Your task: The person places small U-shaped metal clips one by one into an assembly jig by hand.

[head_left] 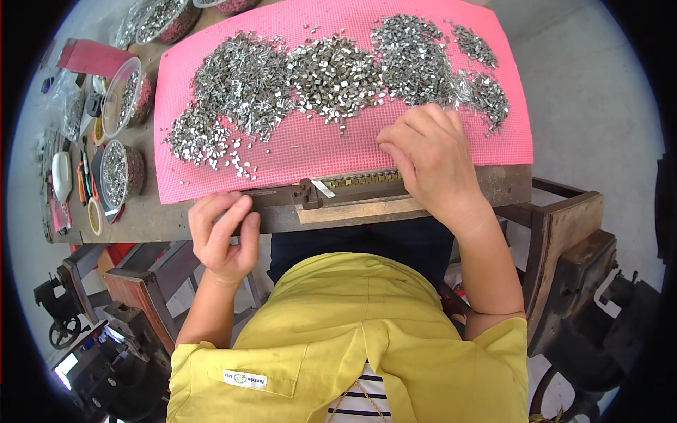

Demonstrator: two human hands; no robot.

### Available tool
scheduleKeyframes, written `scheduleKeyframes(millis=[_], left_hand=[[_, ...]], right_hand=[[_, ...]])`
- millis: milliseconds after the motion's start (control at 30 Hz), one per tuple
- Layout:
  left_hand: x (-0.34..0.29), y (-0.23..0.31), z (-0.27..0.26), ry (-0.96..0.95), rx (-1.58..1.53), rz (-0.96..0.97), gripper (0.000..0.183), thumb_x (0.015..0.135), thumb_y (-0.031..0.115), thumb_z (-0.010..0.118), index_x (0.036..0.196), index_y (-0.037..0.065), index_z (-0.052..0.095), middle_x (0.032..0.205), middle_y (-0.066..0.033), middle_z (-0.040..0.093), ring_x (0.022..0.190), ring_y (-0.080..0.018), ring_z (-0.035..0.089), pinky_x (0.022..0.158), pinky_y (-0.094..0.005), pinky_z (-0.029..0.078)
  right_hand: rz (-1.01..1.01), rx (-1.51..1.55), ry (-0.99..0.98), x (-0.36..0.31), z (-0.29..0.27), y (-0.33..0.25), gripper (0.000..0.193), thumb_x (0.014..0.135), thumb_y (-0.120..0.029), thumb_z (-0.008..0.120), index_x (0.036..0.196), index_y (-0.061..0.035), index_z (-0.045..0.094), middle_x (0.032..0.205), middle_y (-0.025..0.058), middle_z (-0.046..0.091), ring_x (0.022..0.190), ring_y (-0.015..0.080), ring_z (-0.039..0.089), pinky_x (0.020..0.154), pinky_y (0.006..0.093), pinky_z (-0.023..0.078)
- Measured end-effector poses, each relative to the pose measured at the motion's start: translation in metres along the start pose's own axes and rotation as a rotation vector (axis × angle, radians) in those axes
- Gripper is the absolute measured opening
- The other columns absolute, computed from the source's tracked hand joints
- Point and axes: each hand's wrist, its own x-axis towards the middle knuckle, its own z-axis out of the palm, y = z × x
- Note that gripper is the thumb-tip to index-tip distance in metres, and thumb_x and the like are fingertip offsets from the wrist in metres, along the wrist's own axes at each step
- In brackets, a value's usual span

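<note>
A long dark metal bar [275,198] lies along the near edge of the table, with a dark block-like clamp [307,194] on it. Right of the clamp, a row of small brass-coloured pieces [360,179] sits along the bar. My left hand [224,236] is at the bar's left end, fingers curled in; whether anything is between them is hidden. Above the right part of the row is my right hand [434,158], thumb and fingers drawn together over the pink mat [310,151]. What its fingertips hold, if anything, is too small to see.
Heaps of small silvery metal pieces [335,74] cover the mat's far half. Clear plastic tubs [121,173] of similar pieces stand at left, beside orange-handled scissors [94,215] and other hand tools. Dark machines stand below on both sides.
</note>
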Motion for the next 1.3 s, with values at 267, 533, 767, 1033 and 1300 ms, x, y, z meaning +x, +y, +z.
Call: scheduleKeyframes(millis=[267, 533, 767, 1033, 1300], left_hand=[[-0.032, -0.039, -0.014, 0.035, 0.021, -0.024, 0.05, 0.081, 0.003, 0.074, 0.129, -0.003, 0.06, 0.114, -0.0194, 0.066, 0.102, -0.0349, 0.063, 0.092, -0.0429, 0.05], [-0.03, -0.042, -0.013, 0.04, -0.068, -0.001, 0.053, 0.083, 0.008, 0.072, 0.133, -0.003, 0.058, 0.109, -0.0187, 0.069, 0.1, -0.0328, 0.064, 0.101, -0.0478, 0.047], [-0.024, -0.042, -0.034, -0.104, -0.121, -0.138, 0.055, 0.076, 0.003, 0.08, 0.128, -0.003, 0.063, 0.109, -0.0179, 0.07, 0.101, -0.0338, 0.065, 0.094, -0.0427, 0.051], [-0.026, -0.061, -0.042, -0.15, 0.075, -0.002, 0.066, 0.073, -0.006, 0.082, 0.135, -0.001, 0.06, 0.109, -0.0174, 0.071, 0.102, -0.03, 0.066, 0.093, -0.0407, 0.053], [-0.001, -0.03, -0.069, -0.081, -0.157, 0.149, 0.085, 0.077, 0.005, 0.084, 0.148, 0.014, 0.038, 0.1, -0.0117, 0.06, 0.083, -0.0262, 0.059, 0.078, -0.0444, 0.057]], right_hand=[[0.04, 0.098, 0.077, -0.031, -0.021, -0.003, 0.016, 0.081, 0.001, 0.072, 0.095, -0.0054, 0.066, 0.093, 0.0082, 0.065, 0.088, 0.0294, 0.063, 0.078, 0.0412, 0.046], [-0.009, 0.0, 0.111, -0.042, -0.015, -0.011, 0.021, 0.074, 0.002, 0.072, 0.094, -0.0039, 0.067, 0.096, 0.0089, 0.068, 0.092, 0.0287, 0.067, 0.079, 0.041, 0.05], [-0.066, -0.094, 0.125, -0.043, -0.014, -0.013, 0.021, 0.073, -0.001, 0.074, 0.093, -0.0032, 0.069, 0.094, 0.0088, 0.068, 0.091, 0.0264, 0.069, 0.078, 0.0378, 0.05], [-0.044, -0.061, 0.183, -0.049, -0.012, -0.013, 0.026, 0.071, -0.001, 0.076, 0.096, -0.0022, 0.071, 0.097, 0.0098, 0.07, 0.094, 0.0271, 0.07, 0.08, 0.0388, 0.051], [-0.012, -0.008, 0.214, -0.052, -0.009, -0.013, 0.025, 0.072, -0.001, 0.075, 0.095, -0.0047, 0.068, 0.098, 0.0079, 0.07, 0.095, 0.0255, 0.069, 0.084, 0.039, 0.048]])
